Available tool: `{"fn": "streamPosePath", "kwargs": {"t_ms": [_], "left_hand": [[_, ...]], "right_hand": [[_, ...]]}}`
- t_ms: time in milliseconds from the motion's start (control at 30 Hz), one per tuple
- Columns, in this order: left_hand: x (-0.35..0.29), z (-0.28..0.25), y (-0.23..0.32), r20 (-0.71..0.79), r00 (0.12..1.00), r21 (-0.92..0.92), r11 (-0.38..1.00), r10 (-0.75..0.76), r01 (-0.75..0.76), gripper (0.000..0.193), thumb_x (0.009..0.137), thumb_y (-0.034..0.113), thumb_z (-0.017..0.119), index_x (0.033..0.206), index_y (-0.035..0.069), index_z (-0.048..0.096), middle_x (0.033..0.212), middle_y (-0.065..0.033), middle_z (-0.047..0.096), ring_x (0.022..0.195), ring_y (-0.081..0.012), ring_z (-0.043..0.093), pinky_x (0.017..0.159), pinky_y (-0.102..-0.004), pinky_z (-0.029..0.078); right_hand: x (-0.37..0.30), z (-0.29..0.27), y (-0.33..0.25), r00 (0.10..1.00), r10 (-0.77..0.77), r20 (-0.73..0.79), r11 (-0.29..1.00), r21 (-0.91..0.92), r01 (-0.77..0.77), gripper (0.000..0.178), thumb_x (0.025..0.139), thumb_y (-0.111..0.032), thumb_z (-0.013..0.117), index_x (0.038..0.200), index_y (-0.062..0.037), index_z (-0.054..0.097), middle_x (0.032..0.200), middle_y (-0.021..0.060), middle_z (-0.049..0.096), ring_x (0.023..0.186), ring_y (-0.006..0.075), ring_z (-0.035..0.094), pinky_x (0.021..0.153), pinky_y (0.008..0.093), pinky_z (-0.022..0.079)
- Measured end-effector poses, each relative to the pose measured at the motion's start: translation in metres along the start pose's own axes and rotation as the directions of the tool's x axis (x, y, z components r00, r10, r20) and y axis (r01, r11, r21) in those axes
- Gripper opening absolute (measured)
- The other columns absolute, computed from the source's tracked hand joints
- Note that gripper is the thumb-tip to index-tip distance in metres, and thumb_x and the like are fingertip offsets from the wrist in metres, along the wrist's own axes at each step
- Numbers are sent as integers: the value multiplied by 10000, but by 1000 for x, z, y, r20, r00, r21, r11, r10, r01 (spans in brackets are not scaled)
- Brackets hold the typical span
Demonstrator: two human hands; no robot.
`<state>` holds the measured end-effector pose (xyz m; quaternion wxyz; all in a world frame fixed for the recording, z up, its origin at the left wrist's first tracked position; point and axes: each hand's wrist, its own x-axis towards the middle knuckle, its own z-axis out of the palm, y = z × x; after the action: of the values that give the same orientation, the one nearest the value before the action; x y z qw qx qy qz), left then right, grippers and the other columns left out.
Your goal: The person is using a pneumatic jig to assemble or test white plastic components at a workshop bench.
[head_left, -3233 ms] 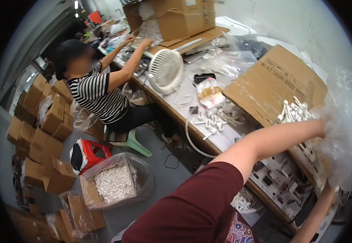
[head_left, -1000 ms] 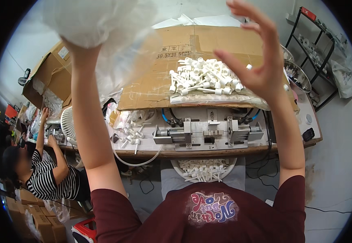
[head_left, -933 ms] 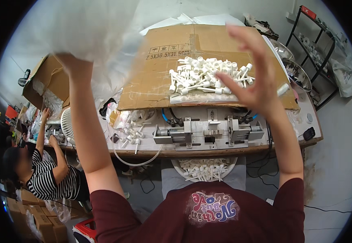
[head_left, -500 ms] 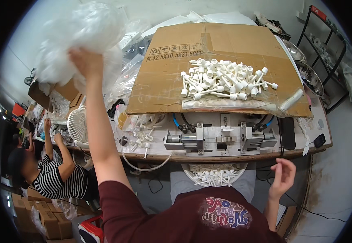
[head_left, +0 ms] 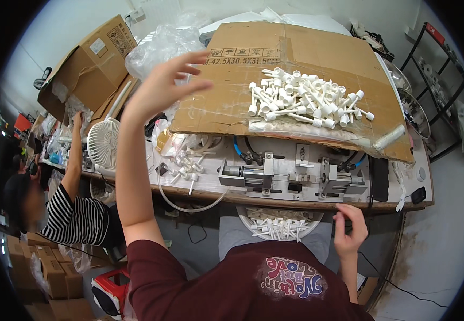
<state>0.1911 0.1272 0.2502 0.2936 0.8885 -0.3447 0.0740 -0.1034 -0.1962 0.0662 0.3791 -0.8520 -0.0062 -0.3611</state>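
Note:
My left hand (head_left: pixel 170 85) is raised with its fingers spread, holding nothing, in front of the left part of a flattened cardboard sheet (head_left: pixel 226 101). Behind it lies a heap of clear plastic bags (head_left: pixel 162 51). A pile of white plastic pieces (head_left: pixel 312 99), each a thin stem with a wider round end, rests on the cardboard. My right hand (head_left: pixel 351 232) hovers by the table's front edge, fingers loosely bent and nothing visible in them. Nearest to it are a metal clamping fixture (head_left: pixel 296 179) on the table and a bowl (head_left: pixel 317 227) of similar white pieces on my lap.
Several loose white pieces (head_left: pixel 189 171) and a clear hose (head_left: pixel 178 207) lie left of the fixture. A white fan (head_left: pixel 103 143) and an open carton (head_left: pixel 90 67) stand farther left. A co-worker in a striped shirt (head_left: pixel 77 216) sits there. A black shelf (head_left: pixel 435 80) stands right.
My left hand has let go of the clear plastic bags, now heaped behind the cardboard, and moved right. My right hand has shifted slightly left. The co-worker's arm has reached toward the carton.

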Motion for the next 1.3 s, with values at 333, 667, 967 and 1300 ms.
{"fn": "streamPosePath", "kwargs": {"t_ms": [333,667,967,1300], "left_hand": [[-9,124,41,-116,971,101,975,208,-197,368,830,224,763,1164,97,677,1208,-48,643,1114,-222,597,843,-334,523],[9,176,30,-87,977,266,950,195,-165,177,760,149,740,909,72,680,941,-74,642,944,-262,621,791,-383,527],[-10,154,48,-140,990,-58,998,-8,0,251,788,123,720,1027,58,683,891,-59,630,704,-153,656,649,-283,533],[-80,172,76,-37,999,-602,799,-22,-5,260,740,-33,803,983,-20,712,1175,-65,584,931,-152,674,761,-267,619]], "right_hand": [[2,25,-2,956,-183,229,983,51,176,199,748,50,693,934,-22,686,876,107,704,735,270,678,648,340,522],[-1,23,1,968,-121,221,989,109,98,110,784,3,714,889,-16,687,841,110,702,714,259,672,640,336,515],[104,41,7,968,-248,-26,963,-110,244,100,818,-48,723,905,-33,677,882,94,680,787,266,644,683,349,511],[167,91,32,893,-383,238,731,-513,450,149,822,-169,694,869,-50,618,891,72,557,910,252,549,787,384,443]]}}
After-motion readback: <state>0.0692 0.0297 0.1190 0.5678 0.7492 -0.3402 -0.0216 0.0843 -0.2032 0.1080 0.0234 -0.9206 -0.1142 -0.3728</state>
